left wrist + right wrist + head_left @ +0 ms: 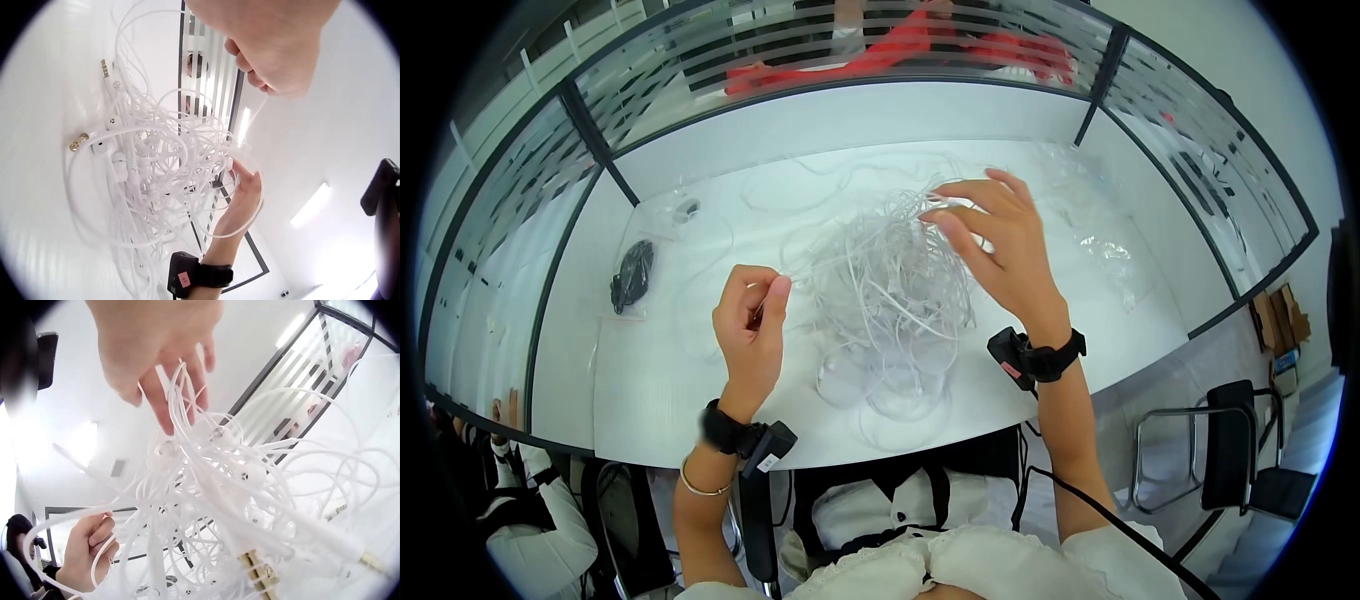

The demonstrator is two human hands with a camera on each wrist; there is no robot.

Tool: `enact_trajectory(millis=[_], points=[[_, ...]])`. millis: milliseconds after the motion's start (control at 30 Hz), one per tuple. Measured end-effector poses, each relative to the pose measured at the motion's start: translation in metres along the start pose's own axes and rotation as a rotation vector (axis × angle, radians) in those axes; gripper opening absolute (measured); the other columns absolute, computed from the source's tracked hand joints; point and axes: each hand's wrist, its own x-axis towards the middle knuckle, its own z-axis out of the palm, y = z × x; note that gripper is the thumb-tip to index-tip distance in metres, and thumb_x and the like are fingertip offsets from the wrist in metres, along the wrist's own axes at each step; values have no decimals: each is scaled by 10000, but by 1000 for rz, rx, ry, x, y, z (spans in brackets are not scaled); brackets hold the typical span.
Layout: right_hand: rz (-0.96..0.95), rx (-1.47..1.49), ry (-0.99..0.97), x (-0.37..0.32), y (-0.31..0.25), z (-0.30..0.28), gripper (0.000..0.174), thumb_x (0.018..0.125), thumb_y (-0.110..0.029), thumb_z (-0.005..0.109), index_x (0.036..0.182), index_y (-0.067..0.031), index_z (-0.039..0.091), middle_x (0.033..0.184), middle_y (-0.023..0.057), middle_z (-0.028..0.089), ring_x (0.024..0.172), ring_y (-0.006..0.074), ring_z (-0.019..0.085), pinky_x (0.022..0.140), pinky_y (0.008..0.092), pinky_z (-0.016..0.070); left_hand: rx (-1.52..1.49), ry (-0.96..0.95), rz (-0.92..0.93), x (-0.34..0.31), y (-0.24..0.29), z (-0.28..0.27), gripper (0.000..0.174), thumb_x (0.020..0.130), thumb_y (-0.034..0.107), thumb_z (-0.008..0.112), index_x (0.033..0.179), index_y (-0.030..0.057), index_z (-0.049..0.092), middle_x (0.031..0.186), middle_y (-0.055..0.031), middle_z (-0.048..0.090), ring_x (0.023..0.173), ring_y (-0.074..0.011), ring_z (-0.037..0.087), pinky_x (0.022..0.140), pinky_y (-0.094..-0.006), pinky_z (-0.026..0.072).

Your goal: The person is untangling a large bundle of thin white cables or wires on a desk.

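A large tangle of white earphone cables (890,275) is heaped mid-table, with earbuds and gold plugs (79,142) showing among the loops. At its left side, the left hand (750,325) has curled fingers and its thumb against the index finger, pinching a thin white strand that runs toward the heap. The right hand (1010,240) is over the heap's upper right. In the right wrist view, cable loops (180,403) pass between the right hand's (159,347) fingers, which hold them above the rest. Parts of both hands' fingertips are hidden.
A bagged black cable (633,273) lies at the table's left, near a small clear bag (685,208). Clear plastic bags (1105,250) lie at the right. Low partitions (830,115) enclose the back and sides. A chair (1230,450) stands right; another person (540,520) is at lower left.
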Motion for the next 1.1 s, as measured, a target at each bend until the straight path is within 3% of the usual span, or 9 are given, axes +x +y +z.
enact_trajectory(millis=[67,200,300,433,533,733,833,1033,1100], points=[[-48,60,149,2,0,-5,150,874,-111,603,746,-77,674,861,8,689,785,209,622,931,420,400,-38,26,1,0,2,0,119,946,79,574,863,40,498,564,54,399,516,-16,266,470,-214,194],[90,228,310,-2,-2,-10,137,865,-62,576,747,-47,645,850,39,690,776,178,612,914,370,393,-127,37,-3,-1,3,1,107,947,81,570,874,38,503,584,42,431,515,-18,293,469,-206,222],[98,369,189,9,-9,4,148,847,-107,615,981,-78,671,1014,28,678,917,207,603,957,389,381,-77,-6,42,-3,0,1,73,930,53,586,888,24,533,622,24,500,524,-15,356,475,-186,274],[66,229,-33,8,-21,21,299,806,-178,696,1093,-102,665,988,28,664,963,204,580,976,370,354,12,-106,141,-7,-3,1,37,897,2,613,902,6,577,682,-3,587,547,-15,446,487,-163,336],[87,100,-210,5,-10,14,223,774,-167,722,985,-125,666,944,2,624,928,194,565,962,373,352,29,-55,195,-6,-5,-1,34,893,-8,614,894,3,582,697,-7,605,543,-17,456,479,-163,342],[61,267,-158,6,-10,4,149,772,-137,729,909,-122,672,939,-17,609,885,173,546,884,326,350,7,149,139,9,3,-1,120,989,144,496,928,41,489,548,47,375,495,-21,287,467,-210,195],[76,364,-86,4,-12,5,122,747,-123,753,856,-116,699,965,-10,619,941,137,551,876,313,338,-5,254,151,25,6,-8,128,992,166,505,929,55,496,552,54,363,493,-19,277,467,-211,184],[40,632,-172,2,-13,8,98,756,-98,719,853,-90,707,1062,22,641,1060,219,552,955,392,377,-8,209,194,54,22,-12,117,996,171,503,935,71,508,551,59,346,505,-14,257,481,-210,173],[-22,682,-247,3,-8,8,93,777,-125,692,860,-97,723,1111,42,643,1107,254,544,1013,430,350,-27,165,214,65,29,-5,105,993,177,513,970,75,518,549,56,355,508,-15,255,483,-210,173]])
